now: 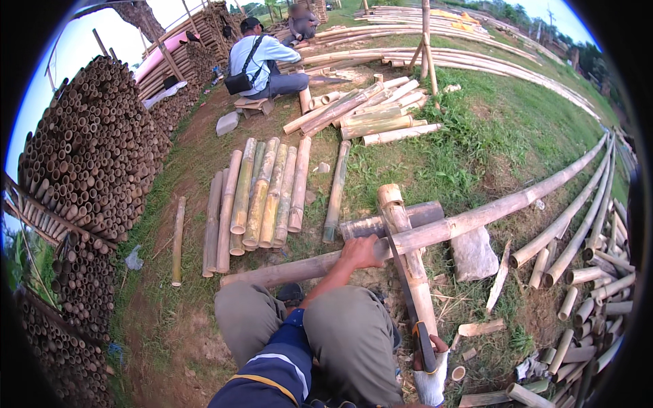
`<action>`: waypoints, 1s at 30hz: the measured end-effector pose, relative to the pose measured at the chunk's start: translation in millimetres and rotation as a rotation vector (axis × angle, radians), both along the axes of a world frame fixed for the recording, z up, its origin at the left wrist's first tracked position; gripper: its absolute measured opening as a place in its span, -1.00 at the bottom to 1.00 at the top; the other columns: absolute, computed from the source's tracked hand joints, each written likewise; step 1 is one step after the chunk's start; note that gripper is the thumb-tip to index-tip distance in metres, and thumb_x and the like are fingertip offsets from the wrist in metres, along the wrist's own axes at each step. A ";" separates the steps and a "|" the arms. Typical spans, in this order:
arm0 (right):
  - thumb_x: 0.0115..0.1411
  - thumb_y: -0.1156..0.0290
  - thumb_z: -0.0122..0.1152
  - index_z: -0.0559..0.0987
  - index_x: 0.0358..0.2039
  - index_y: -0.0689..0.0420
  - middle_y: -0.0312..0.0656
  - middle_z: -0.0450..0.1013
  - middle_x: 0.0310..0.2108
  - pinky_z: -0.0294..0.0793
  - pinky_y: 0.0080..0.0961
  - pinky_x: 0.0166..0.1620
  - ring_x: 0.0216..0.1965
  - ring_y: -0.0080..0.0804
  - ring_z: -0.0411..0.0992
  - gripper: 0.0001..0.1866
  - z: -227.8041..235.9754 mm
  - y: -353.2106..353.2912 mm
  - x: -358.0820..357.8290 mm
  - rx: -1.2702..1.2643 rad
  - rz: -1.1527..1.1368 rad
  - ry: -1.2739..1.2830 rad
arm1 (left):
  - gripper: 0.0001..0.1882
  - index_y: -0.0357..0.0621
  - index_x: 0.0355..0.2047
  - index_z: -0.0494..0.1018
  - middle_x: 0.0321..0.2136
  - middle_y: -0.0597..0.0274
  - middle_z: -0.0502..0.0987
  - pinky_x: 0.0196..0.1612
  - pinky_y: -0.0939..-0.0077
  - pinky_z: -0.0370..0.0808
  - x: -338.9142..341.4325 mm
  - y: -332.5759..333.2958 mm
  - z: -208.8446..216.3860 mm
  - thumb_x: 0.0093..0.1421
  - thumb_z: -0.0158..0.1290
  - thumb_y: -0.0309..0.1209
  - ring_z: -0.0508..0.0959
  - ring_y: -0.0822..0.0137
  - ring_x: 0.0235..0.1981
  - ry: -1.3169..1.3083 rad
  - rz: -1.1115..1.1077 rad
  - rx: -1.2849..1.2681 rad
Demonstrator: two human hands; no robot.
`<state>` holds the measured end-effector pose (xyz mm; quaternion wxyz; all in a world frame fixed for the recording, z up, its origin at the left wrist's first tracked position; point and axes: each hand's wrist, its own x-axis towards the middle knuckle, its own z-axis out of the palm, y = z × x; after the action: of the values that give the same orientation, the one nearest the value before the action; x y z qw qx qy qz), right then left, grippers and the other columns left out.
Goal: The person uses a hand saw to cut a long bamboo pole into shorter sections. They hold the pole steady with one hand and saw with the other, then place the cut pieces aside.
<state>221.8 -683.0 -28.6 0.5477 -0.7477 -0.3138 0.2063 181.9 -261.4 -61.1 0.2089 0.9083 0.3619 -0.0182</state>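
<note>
A long bamboo pole (503, 209) runs across in front of my knees, resting on an upright, notched bamboo post (420, 289). My left hand (360, 253) is closed round the pole just left of the post. In my right hand (433, 370), which wears a white glove, is the dark and orange handle of a handsaw (403, 289). The saw's blade points away from me, its far part against the pole beside the post. How deep the blade sits in the bamboo I cannot tell.
Cut bamboo lengths (262, 197) lie in a row beyond the pole. A pale stone block (474, 255) stands right of the post. Short offcuts (592, 299) are heaped at the right. Tall bamboo stacks (95, 143) rise at the left. A person (262, 61) sits working farther off.
</note>
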 end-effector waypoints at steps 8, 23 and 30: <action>0.21 0.63 0.34 0.43 0.25 0.21 -0.15 0.47 -0.11 0.52 -0.43 -0.02 -0.18 -0.41 0.48 -0.42 -4.1 7.0 -10.5 0.016 0.011 -0.090 | -0.06 -0.13 0.26 0.45 -0.02 -0.15 0.72 0.18 -0.02 0.60 -3.1 -1.2 3.1 -0.04 0.49 0.08 0.70 -0.13 0.06 0.011 -0.010 0.026; 0.20 0.66 0.36 0.38 0.33 0.20 -0.12 0.45 -0.02 0.50 -0.41 0.07 -0.08 -0.39 0.49 -0.32 -4.4 1.3 -0.8 0.079 0.059 -0.058 | -0.06 -0.13 0.22 0.48 -0.06 -0.17 0.73 0.14 -0.05 0.62 -2.4 4.1 -9.5 -0.07 0.52 0.11 0.71 -0.15 0.03 -0.042 -0.018 0.055; 0.19 0.72 0.34 0.34 0.38 0.20 -0.10 0.44 0.04 0.48 -0.41 0.13 -0.02 -0.38 0.48 -0.26 -12.9 -11.3 -15.0 0.108 0.047 -0.071 | -0.05 -0.11 0.24 0.48 -0.04 -0.18 0.73 0.16 -0.03 0.61 -1.1 1.5 -8.3 -0.08 0.52 0.12 0.71 -0.16 0.05 -0.023 -0.004 0.036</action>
<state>206.8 -694.3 -41.5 0.5708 -0.7162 -0.3612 0.1754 180.8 -259.9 -69.4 0.1968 0.9129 0.3577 -0.0016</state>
